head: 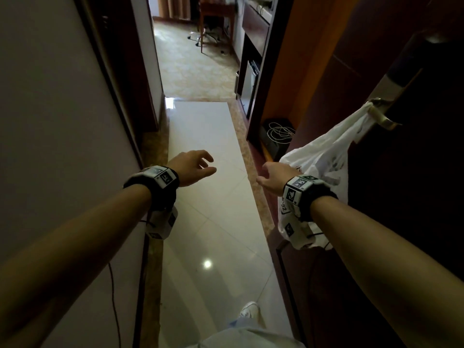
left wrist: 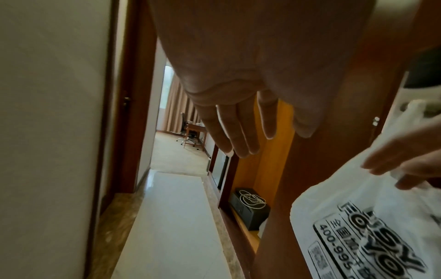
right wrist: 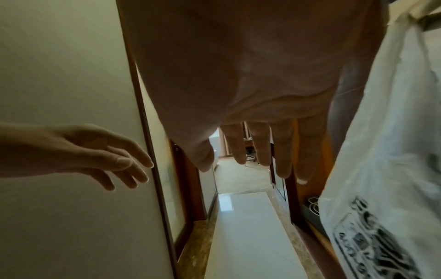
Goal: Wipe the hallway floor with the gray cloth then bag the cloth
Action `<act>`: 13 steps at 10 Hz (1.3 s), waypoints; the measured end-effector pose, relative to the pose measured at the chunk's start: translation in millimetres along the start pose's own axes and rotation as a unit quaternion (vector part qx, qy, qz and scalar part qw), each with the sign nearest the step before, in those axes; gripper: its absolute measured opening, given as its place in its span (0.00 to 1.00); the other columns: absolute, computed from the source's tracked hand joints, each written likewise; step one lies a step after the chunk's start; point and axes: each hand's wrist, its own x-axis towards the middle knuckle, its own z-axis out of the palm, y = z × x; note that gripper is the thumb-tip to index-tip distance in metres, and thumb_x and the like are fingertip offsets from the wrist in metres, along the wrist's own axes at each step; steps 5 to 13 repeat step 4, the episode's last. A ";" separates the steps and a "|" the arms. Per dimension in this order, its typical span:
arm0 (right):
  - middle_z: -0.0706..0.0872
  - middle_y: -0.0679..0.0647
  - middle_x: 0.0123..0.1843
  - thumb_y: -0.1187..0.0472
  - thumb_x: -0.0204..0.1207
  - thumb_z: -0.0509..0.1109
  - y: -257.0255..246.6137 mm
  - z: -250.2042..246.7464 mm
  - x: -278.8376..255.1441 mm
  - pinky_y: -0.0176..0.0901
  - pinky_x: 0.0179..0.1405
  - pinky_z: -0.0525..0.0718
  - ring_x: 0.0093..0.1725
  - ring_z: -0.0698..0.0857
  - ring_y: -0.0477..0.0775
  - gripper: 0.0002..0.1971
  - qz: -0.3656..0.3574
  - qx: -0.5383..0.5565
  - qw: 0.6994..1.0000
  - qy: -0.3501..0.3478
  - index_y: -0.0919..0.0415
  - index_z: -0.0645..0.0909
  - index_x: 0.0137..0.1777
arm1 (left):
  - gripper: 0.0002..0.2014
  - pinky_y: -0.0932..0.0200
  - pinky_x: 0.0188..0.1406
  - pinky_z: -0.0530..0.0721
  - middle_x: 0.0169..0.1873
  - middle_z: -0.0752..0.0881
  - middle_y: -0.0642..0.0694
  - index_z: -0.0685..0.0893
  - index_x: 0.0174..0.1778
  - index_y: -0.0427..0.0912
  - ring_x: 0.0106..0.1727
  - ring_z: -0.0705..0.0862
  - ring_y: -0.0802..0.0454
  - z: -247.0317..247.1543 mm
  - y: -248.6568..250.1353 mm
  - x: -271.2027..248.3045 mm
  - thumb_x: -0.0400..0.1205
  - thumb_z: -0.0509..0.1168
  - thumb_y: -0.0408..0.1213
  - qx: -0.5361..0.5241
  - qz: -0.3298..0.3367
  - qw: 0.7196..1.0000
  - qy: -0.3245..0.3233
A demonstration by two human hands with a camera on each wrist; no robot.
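Note:
A white plastic bag (head: pixel 324 156) with black print hangs from a metal door handle (head: pixel 381 116) on the right. My right hand (head: pixel 270 172) is at the bag's left edge, fingers straight; in the right wrist view the right hand (right wrist: pixel 262 166) holds nothing and the bag (right wrist: pixel 386 151) hangs just to its right. My left hand (head: pixel 211 165) hovers relaxed and empty above the glossy white hallway floor (head: pixel 208 136), also seen as the left hand (left wrist: pixel 250 143) with straight fingers. No gray cloth shows in any view.
The hallway is narrow, with a pale wall (head: pixel 62 121) on the left and a dark wooden door (head: pixel 414 197) on the right. A black box with coiled white cable (head: pixel 276 136) sits in a low niche. My shoe (head: pixel 249 310) stands on the tiles. A desk and chair (head: pixel 208 31) stand far ahead.

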 end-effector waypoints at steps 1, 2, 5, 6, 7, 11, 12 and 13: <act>0.82 0.58 0.69 0.43 0.82 0.62 -29.9 -2.0 -1.1 0.53 0.61 0.82 0.64 0.82 0.60 0.25 -0.036 0.011 0.999 0.016 0.59 0.74 0.73 | 0.21 0.50 0.60 0.84 0.59 0.88 0.47 0.81 0.67 0.49 0.57 0.86 0.52 -15.1 -17.1 -21.6 0.81 0.67 0.56 -0.024 -0.026 0.999 0.032; 0.79 0.57 0.75 0.42 0.83 0.62 -57.8 -6.8 -2.9 0.54 0.68 0.79 0.71 0.79 0.60 0.29 -0.060 0.030 0.998 0.016 0.57 0.71 0.78 | 0.23 0.52 0.58 0.84 0.60 0.87 0.47 0.81 0.68 0.47 0.57 0.86 0.51 -33.8 -29.0 -42.2 0.82 0.66 0.56 -0.042 -0.048 0.996 0.058; 0.80 0.55 0.74 0.42 0.83 0.62 -105.9 -29.5 -0.6 0.52 0.68 0.78 0.70 0.80 0.58 0.28 -0.105 0.126 0.984 0.073 0.55 0.71 0.79 | 0.25 0.52 0.57 0.82 0.64 0.85 0.45 0.80 0.70 0.46 0.60 0.83 0.49 -82.1 -41.1 -66.9 0.82 0.65 0.57 -0.142 -0.058 0.977 0.145; 0.80 0.55 0.74 0.42 0.83 0.62 -105.9 -29.5 -0.6 0.52 0.68 0.78 0.70 0.80 0.58 0.28 -0.105 0.126 0.984 0.073 0.55 0.71 0.79 | 0.25 0.52 0.57 0.82 0.64 0.85 0.45 0.80 0.70 0.46 0.60 0.83 0.49 -82.1 -41.1 -66.9 0.82 0.65 0.57 -0.142 -0.058 0.977 0.145; 0.80 0.55 0.74 0.42 0.83 0.62 -105.9 -29.5 -0.6 0.52 0.68 0.78 0.70 0.80 0.58 0.28 -0.105 0.126 0.984 0.073 0.55 0.71 0.79 | 0.25 0.52 0.57 0.82 0.64 0.85 0.45 0.80 0.70 0.46 0.60 0.83 0.49 -82.1 -41.1 -66.9 0.82 0.65 0.57 -0.142 -0.058 0.977 0.145; 0.80 0.55 0.74 0.42 0.83 0.62 -105.9 -29.5 -0.6 0.52 0.68 0.78 0.70 0.80 0.58 0.28 -0.105 0.126 0.984 0.073 0.55 0.71 0.79 | 0.25 0.52 0.57 0.82 0.64 0.85 0.45 0.80 0.70 0.46 0.60 0.83 0.49 -82.1 -41.1 -66.9 0.82 0.65 0.57 -0.142 -0.058 0.977 0.145; 0.80 0.55 0.74 0.42 0.83 0.62 -105.9 -29.5 -0.6 0.52 0.68 0.78 0.70 0.80 0.58 0.28 -0.105 0.126 0.984 0.073 0.55 0.71 0.79 | 0.25 0.52 0.57 0.82 0.64 0.85 0.45 0.80 0.70 0.46 0.60 0.83 0.49 -82.1 -41.1 -66.9 0.82 0.65 0.57 -0.142 -0.058 0.977 0.145; 0.80 0.55 0.74 0.42 0.83 0.62 -105.9 -29.5 -0.6 0.52 0.68 0.78 0.70 0.80 0.58 0.28 -0.105 0.126 0.984 0.073 0.55 0.71 0.79 | 0.25 0.52 0.57 0.82 0.64 0.85 0.45 0.80 0.70 0.46 0.60 0.83 0.49 -82.1 -41.1 -66.9 0.82 0.65 0.57 -0.142 -0.058 0.977 0.145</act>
